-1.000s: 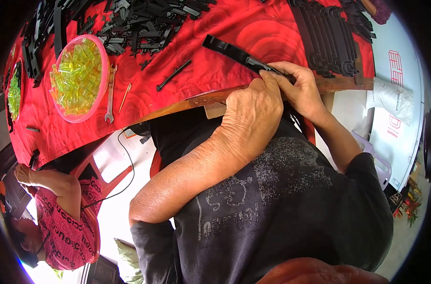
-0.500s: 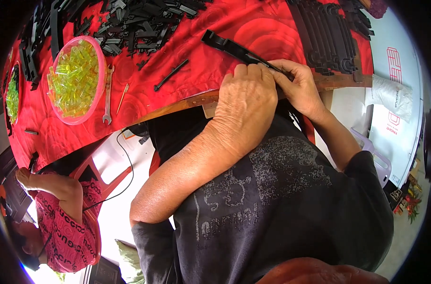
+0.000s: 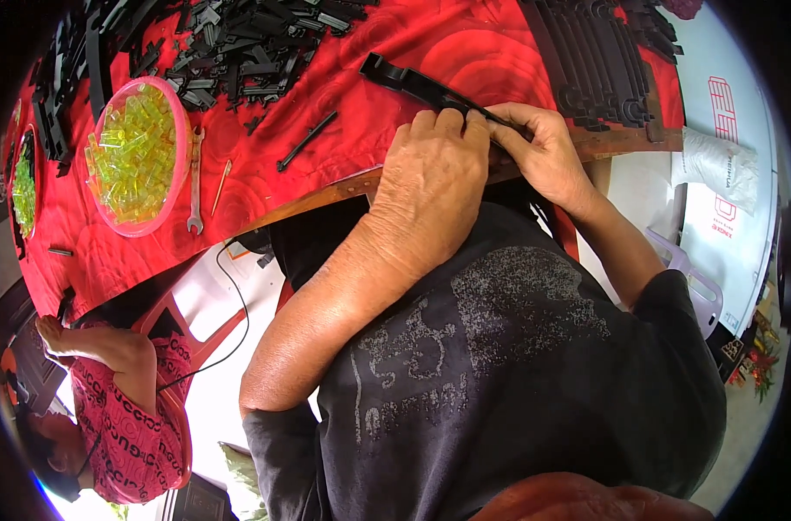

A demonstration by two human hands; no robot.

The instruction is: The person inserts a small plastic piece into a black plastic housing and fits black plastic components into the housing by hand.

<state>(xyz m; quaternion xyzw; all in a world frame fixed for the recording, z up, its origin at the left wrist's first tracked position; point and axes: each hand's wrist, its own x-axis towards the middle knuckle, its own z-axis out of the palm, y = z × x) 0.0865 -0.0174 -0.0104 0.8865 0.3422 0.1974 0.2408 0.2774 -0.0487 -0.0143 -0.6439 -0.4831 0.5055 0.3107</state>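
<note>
At the table's near edge I hold a long black plastic strip (image 3: 404, 80) with a hooked far end, pointing up and left. My left hand (image 3: 434, 174) is closed over its middle, back of the hand up, the fingertips bent down and partly hidden. My right hand (image 3: 543, 152) pinches the strip's near end between thumb and fingers. Whether a smaller piece sits between the fingers, I cannot tell. Left of the strip, a thin black rod-like part (image 3: 307, 141) lies loose on the red tablecloth (image 3: 343, 74).
A pink-rimmed basket (image 3: 185, 143) holds yellow-green clear plastic pieces. Beside it lie a wrench (image 3: 196, 182) and a thin pointed stick (image 3: 222, 187). Small black parts (image 3: 248, 56) are heaped behind; long black strips (image 3: 590, 65) line up at right. Another person (image 3: 126, 399) sits at lower left.
My left hand has shifted slightly left and its knuckles have lifted along the strip. The right hand stays at the near end. The whole view has moved a little.
</note>
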